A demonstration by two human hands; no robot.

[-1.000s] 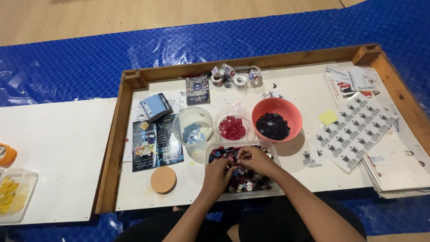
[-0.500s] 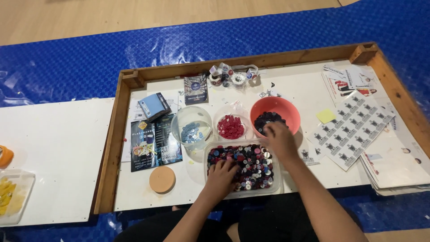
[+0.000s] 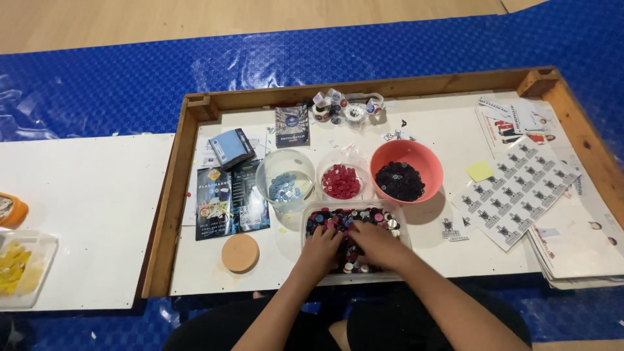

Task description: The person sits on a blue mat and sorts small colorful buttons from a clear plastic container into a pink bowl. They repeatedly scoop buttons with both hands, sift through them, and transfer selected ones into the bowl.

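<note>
My left hand (image 3: 323, 245) and right hand (image 3: 377, 242) rest in a clear, glossy plastic tub (image 3: 312, 218) of smooth mixed buttons (image 3: 344, 218). Matt orange plastic bowl (image 3: 426, 159); raw wood frame (image 3: 170, 195); shiny crinkled blue tarp (image 3: 97, 71); matt white board (image 3: 455, 123).

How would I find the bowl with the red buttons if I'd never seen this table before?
Start at the wooden-framed white board lying on the blue mat. Just beyond the clear tray of mixed buttons, where both hands are digging, three bowls stand in a row. The red buttons bowl is the small clear middle one, between a clear bowl of blue buttons and a bigger orange bowl of dark buttons.
</note>
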